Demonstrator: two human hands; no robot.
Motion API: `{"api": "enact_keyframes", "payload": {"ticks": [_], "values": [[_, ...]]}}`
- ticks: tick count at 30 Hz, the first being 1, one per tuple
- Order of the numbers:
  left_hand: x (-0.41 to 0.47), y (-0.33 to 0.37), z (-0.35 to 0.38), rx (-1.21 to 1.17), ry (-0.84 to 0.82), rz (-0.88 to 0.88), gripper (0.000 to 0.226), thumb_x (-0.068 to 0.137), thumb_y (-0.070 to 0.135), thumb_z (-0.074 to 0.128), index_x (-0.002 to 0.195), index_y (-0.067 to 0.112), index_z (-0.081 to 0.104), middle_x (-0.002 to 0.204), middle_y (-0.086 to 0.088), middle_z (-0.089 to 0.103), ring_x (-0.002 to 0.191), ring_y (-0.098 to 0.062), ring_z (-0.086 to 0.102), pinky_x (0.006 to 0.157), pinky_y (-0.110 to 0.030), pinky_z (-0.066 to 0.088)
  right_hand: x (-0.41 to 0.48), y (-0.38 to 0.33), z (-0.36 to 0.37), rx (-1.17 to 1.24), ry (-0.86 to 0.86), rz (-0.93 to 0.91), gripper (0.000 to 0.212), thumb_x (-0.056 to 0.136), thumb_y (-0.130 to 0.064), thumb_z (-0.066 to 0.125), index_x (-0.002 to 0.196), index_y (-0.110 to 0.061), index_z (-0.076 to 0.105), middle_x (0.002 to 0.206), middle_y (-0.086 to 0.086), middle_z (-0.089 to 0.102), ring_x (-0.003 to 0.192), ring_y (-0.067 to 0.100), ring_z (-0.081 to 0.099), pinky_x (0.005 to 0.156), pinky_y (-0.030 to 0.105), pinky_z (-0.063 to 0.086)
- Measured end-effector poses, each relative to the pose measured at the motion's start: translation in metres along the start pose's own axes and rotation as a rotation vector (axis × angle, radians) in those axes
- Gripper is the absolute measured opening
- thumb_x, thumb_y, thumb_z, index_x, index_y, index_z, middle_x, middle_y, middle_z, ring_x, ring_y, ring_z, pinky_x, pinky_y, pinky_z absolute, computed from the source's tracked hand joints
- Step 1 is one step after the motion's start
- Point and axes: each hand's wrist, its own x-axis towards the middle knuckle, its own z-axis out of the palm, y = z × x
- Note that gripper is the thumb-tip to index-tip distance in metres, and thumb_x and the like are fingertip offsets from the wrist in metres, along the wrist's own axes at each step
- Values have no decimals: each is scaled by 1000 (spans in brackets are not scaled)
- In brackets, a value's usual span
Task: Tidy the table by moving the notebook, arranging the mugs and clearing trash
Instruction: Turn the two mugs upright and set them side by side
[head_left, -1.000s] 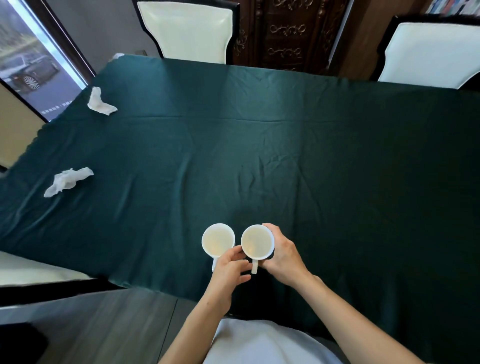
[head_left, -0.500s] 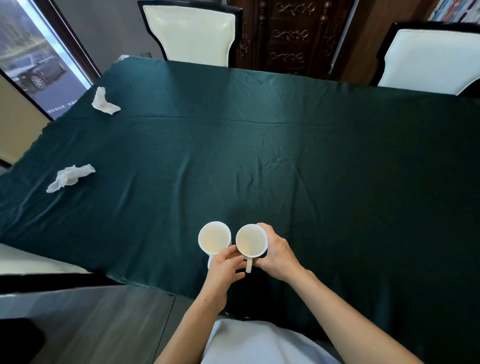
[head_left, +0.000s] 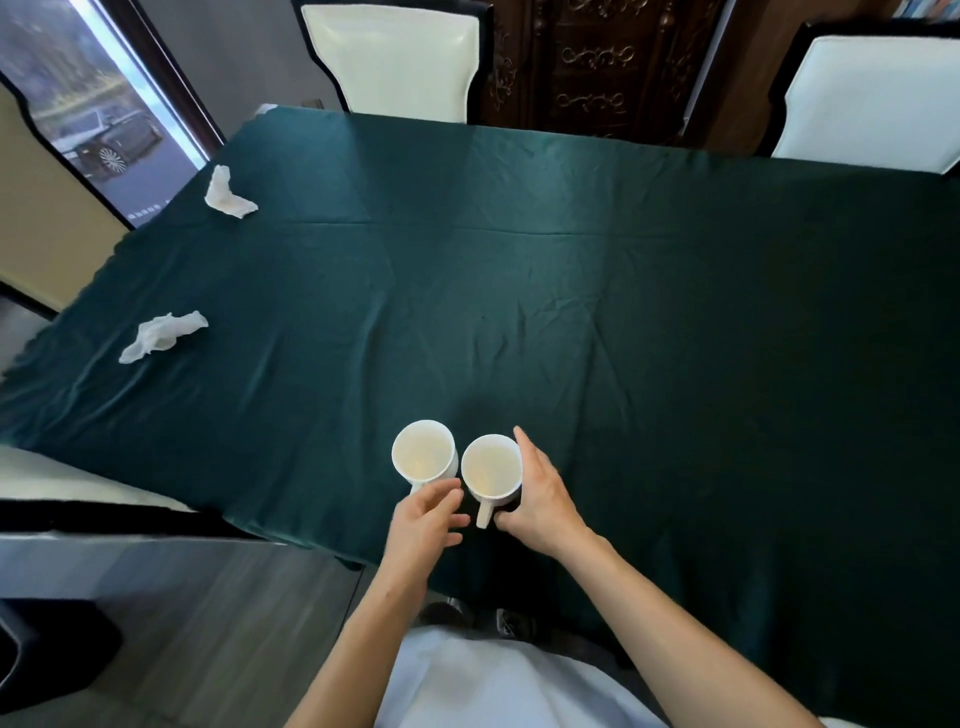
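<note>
Two white mugs stand side by side on the dark green tablecloth (head_left: 571, 312) near its front edge, both with handles toward me. My left hand (head_left: 423, 525) hovers just behind the left mug (head_left: 423, 454), its thumb and fingers loose beside the handle. Against the right side of the right mug (head_left: 491, 467) lies my right hand (head_left: 543, 496), fingers straight and thumb near the handle's base. Two crumpled white tissues lie at the table's left: a near tissue (head_left: 161, 335) and a far tissue (head_left: 228, 197). No notebook is in view.
White-cushioned chairs stand at the far side (head_left: 395, 62), the far right (head_left: 872, 98) and the left (head_left: 62, 493). A carved dark cabinet (head_left: 592, 67) is behind the table. The table's front edge runs just under my hands.
Both hands have loosened: my left fingers came off the left mug's handle, and my right fingers straightened from around the right mug. The mugs stay together.
</note>
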Motion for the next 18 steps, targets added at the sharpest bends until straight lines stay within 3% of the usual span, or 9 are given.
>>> {"api": "enact_keyframes", "payload": {"ticks": [2, 4, 7, 9, 12, 15, 18], "values": [[-5, -8, -10, -30, 166, 75, 17, 102, 14, 60, 107, 18, 75, 104, -6, 77, 75, -16, 69, 64, -26, 55, -12, 6, 10, 98, 161, 31, 92, 74, -12, 76, 155, -14, 33, 154, 8, 41, 143, 24, 40, 116, 28, 32], [-8, -18, -21, -34, 301, 106, 13, 101, 16, 61, 110, 17, 71, 106, -5, 74, 75, -18, 67, 65, -29, 54, -28, 12, 22, 258, 373, 102, 59, 77, -14, 76, 132, -19, 54, 130, 1, 59, 119, 20, 59, 100, 33, 50], [-1, -26, -29, 4, 277, 58, 23, 102, 25, 62, 124, 20, 64, 115, 3, 69, 82, -19, 68, 69, -31, 55, -45, 8, 38, 433, 370, 195, 20, 86, -27, 76, 104, -24, 67, 104, -9, 71, 91, 6, 69, 77, 23, 51], [11, -27, -26, 57, 184, 12, 26, 103, 32, 59, 125, 20, 65, 115, 2, 70, 84, -18, 70, 68, -29, 55, -46, 4, 49, 450, 240, 198, 17, 88, -39, 73, 101, -27, 73, 102, -12, 75, 87, 0, 69, 76, 19, 53], [25, -29, -21, 78, 124, -5, 28, 106, 37, 53, 116, 16, 69, 113, 3, 72, 84, -18, 72, 66, -27, 56, -43, -5, 61, 457, 169, 206, 27, 90, -50, 65, 94, -26, 76, 85, -8, 76, 80, 10, 70, 79, 38, 61], [33, -31, -19, 52, 112, 6, 24, 106, 30, 54, 102, 16, 73, 108, -4, 76, 82, -19, 72, 67, -28, 56, -37, -8, 68, 628, 165, 278, 30, 99, -38, 62, 87, -14, 76, 84, -2, 73, 83, 16, 68, 74, 39, 63], [34, -30, -21, 8, 102, 48, 27, 104, 24, 58, 89, 10, 75, 94, -10, 78, 76, -19, 73, 65, -26, 55, -30, -1, 75, 754, 206, 304, 25, 100, -26, 65, 82, -18, 81, 93, 1, 81, 100, 24, 75, 88, 39, 62]]}}
